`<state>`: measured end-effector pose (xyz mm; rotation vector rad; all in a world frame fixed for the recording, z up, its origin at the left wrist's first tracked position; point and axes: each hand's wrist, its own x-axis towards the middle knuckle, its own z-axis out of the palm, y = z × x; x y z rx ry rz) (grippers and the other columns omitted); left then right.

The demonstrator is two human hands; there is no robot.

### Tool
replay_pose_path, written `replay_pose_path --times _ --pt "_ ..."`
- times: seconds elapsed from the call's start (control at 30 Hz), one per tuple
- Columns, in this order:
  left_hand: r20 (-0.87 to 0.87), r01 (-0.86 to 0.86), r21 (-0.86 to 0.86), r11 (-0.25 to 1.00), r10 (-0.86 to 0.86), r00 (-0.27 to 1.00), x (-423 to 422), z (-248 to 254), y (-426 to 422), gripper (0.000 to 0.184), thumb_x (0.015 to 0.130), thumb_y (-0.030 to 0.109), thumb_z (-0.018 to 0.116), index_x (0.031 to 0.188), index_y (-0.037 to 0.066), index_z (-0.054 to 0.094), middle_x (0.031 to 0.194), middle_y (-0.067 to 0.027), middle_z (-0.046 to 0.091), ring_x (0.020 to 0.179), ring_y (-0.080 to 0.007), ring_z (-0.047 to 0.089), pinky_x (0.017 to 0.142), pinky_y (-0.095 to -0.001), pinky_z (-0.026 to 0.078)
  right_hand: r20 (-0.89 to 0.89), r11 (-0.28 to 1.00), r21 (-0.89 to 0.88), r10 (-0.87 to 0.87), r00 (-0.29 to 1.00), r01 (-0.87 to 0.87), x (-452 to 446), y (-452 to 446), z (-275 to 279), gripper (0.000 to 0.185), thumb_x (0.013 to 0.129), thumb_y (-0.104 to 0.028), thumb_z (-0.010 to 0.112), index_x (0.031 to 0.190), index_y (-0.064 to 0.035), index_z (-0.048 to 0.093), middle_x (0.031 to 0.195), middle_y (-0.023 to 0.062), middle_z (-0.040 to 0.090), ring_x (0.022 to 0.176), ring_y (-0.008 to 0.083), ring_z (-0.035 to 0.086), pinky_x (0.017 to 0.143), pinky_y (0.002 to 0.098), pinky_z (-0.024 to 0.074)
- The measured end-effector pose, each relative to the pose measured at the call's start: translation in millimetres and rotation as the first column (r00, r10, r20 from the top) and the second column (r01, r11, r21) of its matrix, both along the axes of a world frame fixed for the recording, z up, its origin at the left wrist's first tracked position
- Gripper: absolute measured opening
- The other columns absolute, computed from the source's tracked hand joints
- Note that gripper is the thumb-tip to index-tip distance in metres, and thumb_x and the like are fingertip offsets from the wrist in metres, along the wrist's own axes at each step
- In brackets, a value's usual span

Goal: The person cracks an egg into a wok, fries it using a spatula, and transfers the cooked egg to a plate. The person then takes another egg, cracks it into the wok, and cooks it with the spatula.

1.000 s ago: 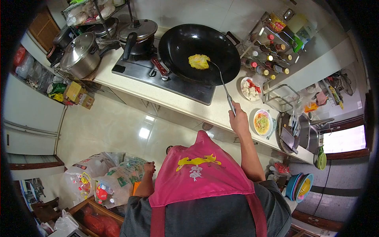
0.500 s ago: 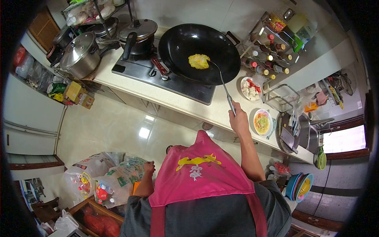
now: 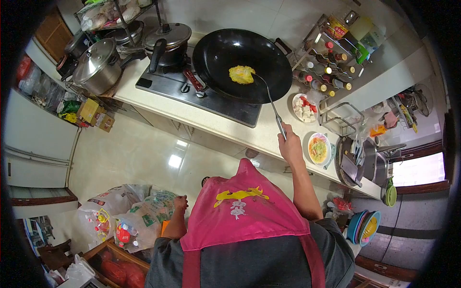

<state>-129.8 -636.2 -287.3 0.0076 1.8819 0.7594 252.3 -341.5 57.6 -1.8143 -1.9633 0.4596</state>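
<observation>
My right hand point(image 3: 290, 145) is closed round the handle of a long metal spatula point(image 3: 274, 108). Its far end reaches into a large black wok point(image 3: 211, 62) and meets the right edge of a yellow piece of fried egg point(image 3: 241, 75). Part of the spatula's head is hidden at the egg. My left hand point(image 3: 180, 203) hangs low at my side, beside bulging plastic bags point(image 3: 149, 211). Its fingers look loosely curled, with nothing visible in them.
The wok sits on a gas stove point(image 3: 225, 108), right of a lidded pressure cooker point(image 3: 168, 43). Farther right are a plate of white cubes and red pieces point(image 3: 305, 108), a bowl of chopped vegetables point(image 3: 318, 148), a bottle rack point(image 3: 331, 67) and a cleaver point(image 3: 349, 166).
Almost nothing differs. The spatula, the egg and both hands are in nearly the same places as half a second ago.
</observation>
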Motion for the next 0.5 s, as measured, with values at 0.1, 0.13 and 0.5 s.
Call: replay_pose_path --times 0.1,0.13,0.5 --pt "-0.018 0.025 -0.001 1.000 -0.025 1.000 -0.5 -3.0 -0.9 0.015 0.086 0.015 0.063 0.088 0.001 0.059 0.054 -0.0025 0.049 0.037 -0.0142 0.042 0.035 -0.0310 0.034 0.003 1.000 -0.003 0.003 1.000 -0.003 -0.4 -0.1 1.6 0.038 0.088 -0.009 0.062 0.125 -0.0054 0.052 0.091 0.0289 0.067 0.087 0.0455 0.066 0.076 0.0491 0.0514" --pt "-0.027 0.030 0.000 1.000 -0.030 0.999 -0.3 -4.4 -1.3 0.015 0.086 0.016 0.063 0.089 0.001 0.060 0.054 -0.0026 0.049 0.037 -0.0144 0.043 0.035 -0.0309 0.035 0.002 1.000 -0.005 0.005 1.000 -0.005 -0.6 -0.1 2.0 0.038 0.088 -0.009 0.062 0.125 -0.0054 0.052 0.090 0.0291 0.067 0.086 0.0456 0.066 0.075 0.0492 0.0514" --pt "-0.035 0.073 -0.021 0.997 -0.073 0.997 -1.2 -1.5 -1.9 0.020 0.087 0.019 0.064 0.091 0.000 0.062 0.057 -0.0050 0.056 0.040 -0.0169 0.052 0.036 -0.0312 0.038 0.014 1.000 -0.012 0.014 1.000 -0.014 -1.6 -0.4 3.5 0.038 0.088 -0.007 0.060 0.125 -0.0052 0.050 0.091 0.0293 0.066 0.085 0.0469 0.064 0.076 0.0528 0.0513"
